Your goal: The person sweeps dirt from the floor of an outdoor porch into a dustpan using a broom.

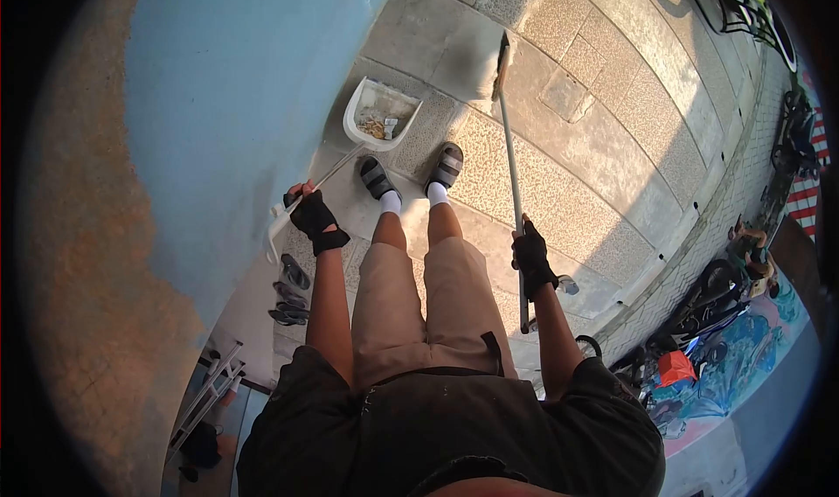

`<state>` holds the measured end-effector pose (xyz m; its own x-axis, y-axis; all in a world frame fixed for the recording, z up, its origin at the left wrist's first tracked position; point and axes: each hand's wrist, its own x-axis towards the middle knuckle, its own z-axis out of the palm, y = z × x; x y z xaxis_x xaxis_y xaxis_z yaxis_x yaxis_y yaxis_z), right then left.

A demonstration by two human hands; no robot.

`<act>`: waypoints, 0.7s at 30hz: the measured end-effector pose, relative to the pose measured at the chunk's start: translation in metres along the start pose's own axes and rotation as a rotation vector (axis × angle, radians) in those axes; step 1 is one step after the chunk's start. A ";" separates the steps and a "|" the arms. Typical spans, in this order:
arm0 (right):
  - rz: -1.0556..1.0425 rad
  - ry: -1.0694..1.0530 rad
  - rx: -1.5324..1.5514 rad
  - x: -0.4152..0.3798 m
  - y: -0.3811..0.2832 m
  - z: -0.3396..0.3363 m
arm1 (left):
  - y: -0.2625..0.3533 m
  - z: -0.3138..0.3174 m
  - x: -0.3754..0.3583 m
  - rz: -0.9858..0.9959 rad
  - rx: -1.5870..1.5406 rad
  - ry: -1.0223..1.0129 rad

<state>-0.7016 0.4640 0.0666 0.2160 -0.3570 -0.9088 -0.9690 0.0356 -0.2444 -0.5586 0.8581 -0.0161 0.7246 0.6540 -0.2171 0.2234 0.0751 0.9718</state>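
Observation:
My left hand, in a black fingerless glove, is closed round the handle of a white long-handled dustpan. Its pan rests on the paving in front of my feet, with brown debris and a pale scrap inside. My right hand, gloved the same way, grips a broom by its long pole. The broom head is at the far end of the pole, right of the dustpan and apart from it; its bristles are hard to make out.
A blue wall runs along the left. Several dark sandals lie by its base, near a metal ladder. Parked bikes and a red bag are at the right, with another bicycle at the upper right.

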 end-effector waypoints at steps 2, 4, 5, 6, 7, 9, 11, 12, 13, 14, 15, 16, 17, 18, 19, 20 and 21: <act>0.093 -0.003 0.127 -0.006 0.001 0.002 | -0.001 -0.011 0.001 -0.042 0.047 0.072; 0.163 -0.038 0.405 -0.003 0.005 0.007 | -0.003 -0.026 0.004 -0.093 0.108 0.083; 0.127 -0.015 0.455 0.000 0.007 0.014 | -0.006 -0.030 0.006 -0.145 0.162 0.096; 0.130 -0.043 0.490 0.005 0.006 0.021 | -0.009 -0.036 0.007 -0.147 0.165 0.089; 0.152 -0.029 0.466 0.009 0.004 0.034 | -0.013 -0.042 0.008 -0.144 0.229 0.068; 0.158 -0.040 0.401 0.018 0.003 0.072 | -0.025 -0.054 0.012 -0.141 0.296 0.039; 0.106 -0.128 0.374 0.021 -0.007 0.110 | -0.042 -0.060 0.017 -0.081 0.218 0.043; 0.076 -0.196 0.381 0.018 -0.015 0.125 | -0.041 -0.059 0.016 -0.084 0.222 0.040; 0.064 -0.271 0.430 0.018 -0.023 0.136 | -0.038 -0.057 0.018 -0.100 0.242 0.069; 0.052 -0.345 0.481 0.015 -0.029 0.143 | -0.035 -0.055 0.019 -0.116 0.262 0.097; 0.057 -0.353 0.520 0.006 -0.039 0.141 | -0.037 -0.059 0.020 -0.117 0.266 0.090; 0.057 -0.350 0.526 0.003 -0.037 0.142 | -0.038 -0.062 0.024 -0.137 0.274 0.073; -0.002 -0.305 0.381 -0.002 -0.035 0.142 | -0.040 -0.065 0.027 -0.156 0.282 0.058; -0.060 -0.259 0.233 -0.008 -0.032 0.141 | -0.042 -0.069 0.028 -0.156 0.283 0.054; -0.033 -0.199 0.177 -0.017 -0.031 0.134 | -0.045 -0.073 0.028 -0.179 0.270 0.029; -0.020 -0.214 0.294 -0.021 -0.019 0.126 | -0.047 -0.076 0.029 -0.202 0.255 0.005; -0.026 -0.131 0.209 -0.028 -0.014 0.120 | -0.049 -0.077 0.028 -0.201 0.252 0.003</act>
<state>-0.6794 0.5852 0.0553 0.2676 -0.2367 -0.9340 -0.9200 0.2252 -0.3207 -0.5991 0.9307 -0.0628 0.6477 0.6475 -0.4015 0.5167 0.0140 0.8561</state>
